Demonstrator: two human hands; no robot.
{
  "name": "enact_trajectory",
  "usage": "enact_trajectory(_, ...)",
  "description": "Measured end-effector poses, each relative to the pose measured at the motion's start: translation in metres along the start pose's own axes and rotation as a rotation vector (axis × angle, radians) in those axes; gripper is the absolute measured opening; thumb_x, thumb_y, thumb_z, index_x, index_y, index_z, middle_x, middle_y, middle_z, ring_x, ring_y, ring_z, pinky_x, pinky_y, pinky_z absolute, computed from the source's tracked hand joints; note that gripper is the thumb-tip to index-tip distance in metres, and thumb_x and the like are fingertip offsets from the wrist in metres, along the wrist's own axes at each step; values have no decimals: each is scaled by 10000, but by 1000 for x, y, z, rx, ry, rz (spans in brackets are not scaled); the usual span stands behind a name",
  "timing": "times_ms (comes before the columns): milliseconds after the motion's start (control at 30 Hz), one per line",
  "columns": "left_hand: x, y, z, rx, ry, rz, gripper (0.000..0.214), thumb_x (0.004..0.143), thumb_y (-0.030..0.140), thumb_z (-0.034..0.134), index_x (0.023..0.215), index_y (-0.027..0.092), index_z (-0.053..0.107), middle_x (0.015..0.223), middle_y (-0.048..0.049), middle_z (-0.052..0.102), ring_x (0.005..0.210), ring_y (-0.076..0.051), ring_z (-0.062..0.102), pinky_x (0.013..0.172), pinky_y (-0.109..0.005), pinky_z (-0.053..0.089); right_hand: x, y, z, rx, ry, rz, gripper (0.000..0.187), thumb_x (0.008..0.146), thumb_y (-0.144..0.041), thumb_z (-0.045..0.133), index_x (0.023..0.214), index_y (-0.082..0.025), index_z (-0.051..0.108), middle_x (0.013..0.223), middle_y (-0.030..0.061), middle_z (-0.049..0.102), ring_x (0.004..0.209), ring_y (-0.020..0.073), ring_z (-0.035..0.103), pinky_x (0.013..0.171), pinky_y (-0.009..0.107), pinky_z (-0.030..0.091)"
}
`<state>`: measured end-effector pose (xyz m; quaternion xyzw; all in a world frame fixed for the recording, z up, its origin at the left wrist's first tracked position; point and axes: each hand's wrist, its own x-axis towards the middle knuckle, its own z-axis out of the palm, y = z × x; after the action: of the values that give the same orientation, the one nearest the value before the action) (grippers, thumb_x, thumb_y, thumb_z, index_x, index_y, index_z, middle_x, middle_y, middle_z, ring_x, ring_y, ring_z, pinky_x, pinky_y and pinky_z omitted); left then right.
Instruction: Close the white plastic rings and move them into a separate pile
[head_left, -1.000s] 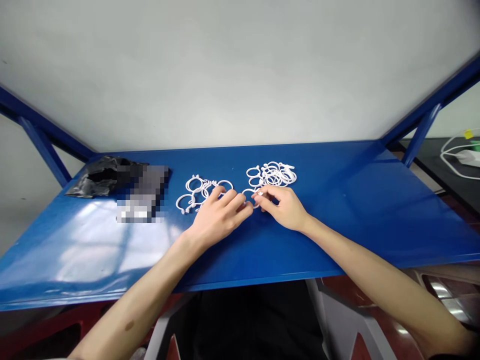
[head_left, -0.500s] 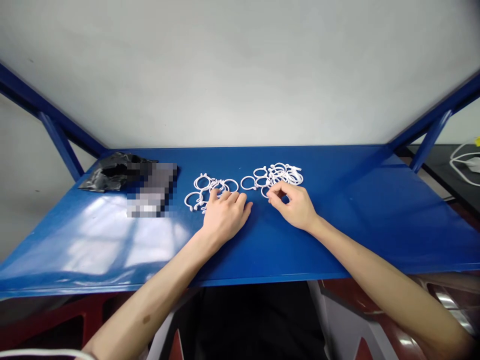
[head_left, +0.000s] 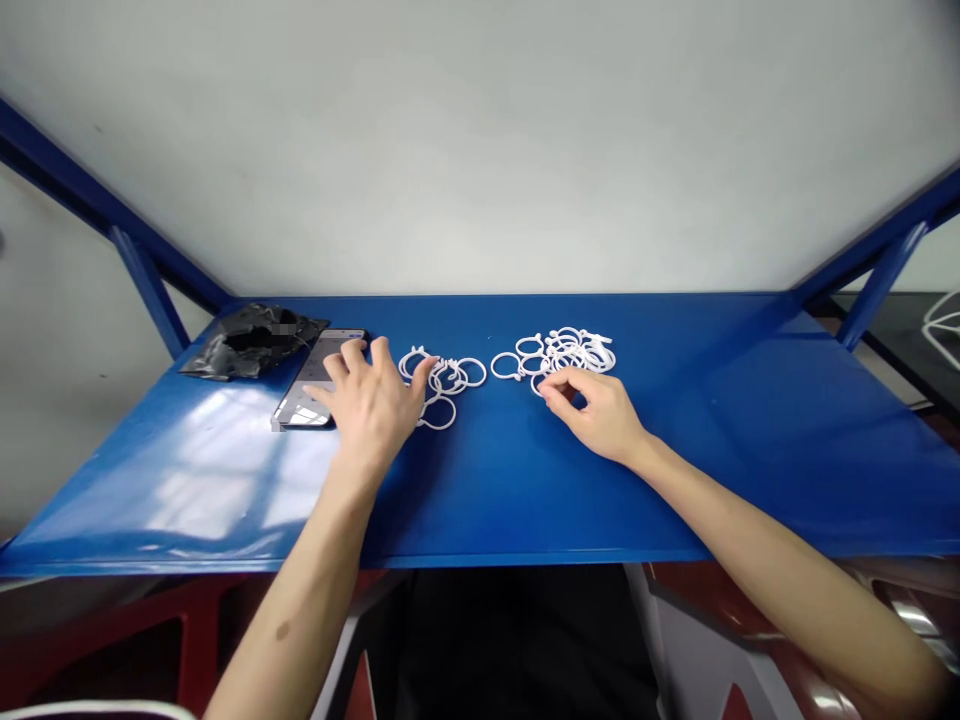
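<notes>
My left hand (head_left: pixel 367 405) is open, fingers spread, palm down over the table. Its fingertips reach the right edge of a phone (head_left: pixel 301 398); I cannot tell whether they touch it. Right beside its thumb lies a loose group of white plastic rings (head_left: pixel 453 410) with small knobbed ends, like curtain rings, partly hidden by the hand. My right hand (head_left: pixel 598 408) is closed in a pinch, thumb against forefinger, at a white ring (head_left: pixel 533 384) partly covered by the fingertips. Just behind it is a denser pile of similar rings (head_left: pixel 599 354).
A crumpled black plastic bag (head_left: pixel 225 355) lies left of the phone. The blue table (head_left: pixel 480 500) meets a pale wall (head_left: pixel 480 150) at the back, with blue braces (head_left: pixel 150 290) at both sides. White cable (head_left: pixel 946 322) shows at the far right.
My left hand has moved left from the left ring group to beside the phone, and its fingers have spread. My right hand stays pinched at the right pile. The view has shifted slightly.
</notes>
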<state>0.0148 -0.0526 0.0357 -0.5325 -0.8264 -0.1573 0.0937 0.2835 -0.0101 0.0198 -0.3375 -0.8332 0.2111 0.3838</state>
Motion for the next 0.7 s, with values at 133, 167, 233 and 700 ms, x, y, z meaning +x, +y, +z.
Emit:
enact_trajectory(133, 3, -2, 0, 10, -59, -74, 701, 943, 678, 444, 1391, 146, 533, 1444, -273, 486, 1299, -478, 439, 987, -726, 409, 0, 2, -1, -6, 16, 9, 159, 990, -259, 578, 865, -227, 672, 793, -13, 730, 662, 132, 652, 631, 265, 513)
enact_trajectory(167, 3, -1, 0, 17, -68, -76, 693, 947, 670, 441, 1396, 149, 530, 1443, -267, 488, 1300, -469, 440, 992, -715, 418, 1, 2, -1, -7, 18, 10, 159, 989, -257, 580, 862, -226, 671, 787, -11, 729, 659, 131, 651, 621, 262, 510)
enact_trajectory(233, 2, 0, 2, 30, -78, -72, 681, 952, 659, 436, 1399, 154, 529, 1433, -257, 495, 1295, -460, 446, 992, -703, 433, 1, 1, -1, -9, 16, 10, 157, 989, -253, 580, 863, -226, 670, 784, -9, 727, 659, 131, 652, 604, 258, 507)
enact_trajectory(700, 8, -6, 14, 98, 44, 68, 525, 975, 605, 450, 1126, 156, 678, 1217, -197, 643, 1202, -411, 531, 1079, -611, 384, 1, 0, -1, -16, 5, -5, 153, 986, -246, 578, 866, -227, 671, 794, -14, 731, 668, 126, 657, 613, 251, 512)
